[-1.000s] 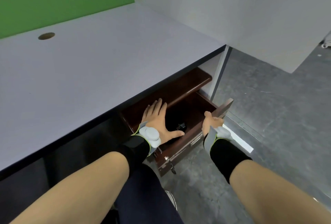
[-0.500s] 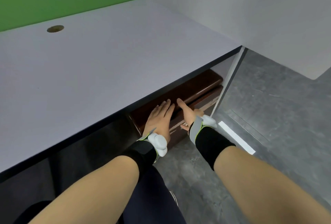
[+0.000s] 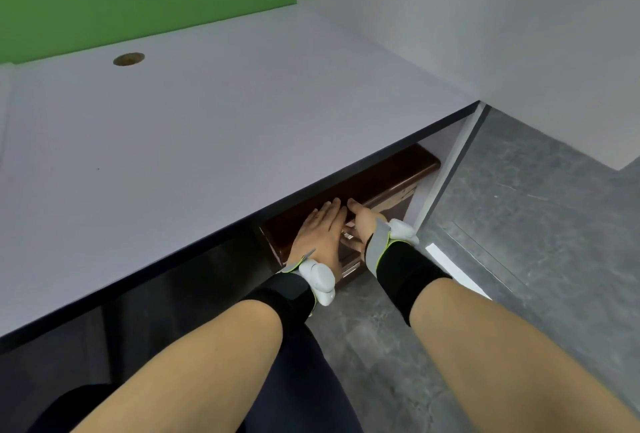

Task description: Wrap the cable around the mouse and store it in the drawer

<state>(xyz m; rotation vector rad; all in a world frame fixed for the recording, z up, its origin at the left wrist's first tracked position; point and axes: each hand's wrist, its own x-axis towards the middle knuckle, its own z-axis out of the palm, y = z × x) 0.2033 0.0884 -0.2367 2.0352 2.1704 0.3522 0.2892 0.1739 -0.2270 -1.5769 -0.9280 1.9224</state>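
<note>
Two forearms reaching forward from bottom of frame, black wrist bands on both. Left hand (image 3: 320, 230) lying flat, fingers extended together, palm pressing on drawer (image 3: 388, 186) front, likely seating it shut. Right hand (image 3: 362, 221) resting beside it, fingers reaching toward same front; curl of fingers hard telling. Drawer sitting closed under desk (image 3: 207, 141) edge, long axis running left-near to right-far along desk edge. Mouse and cable not showing; presumably lying inside drawer.
</note>
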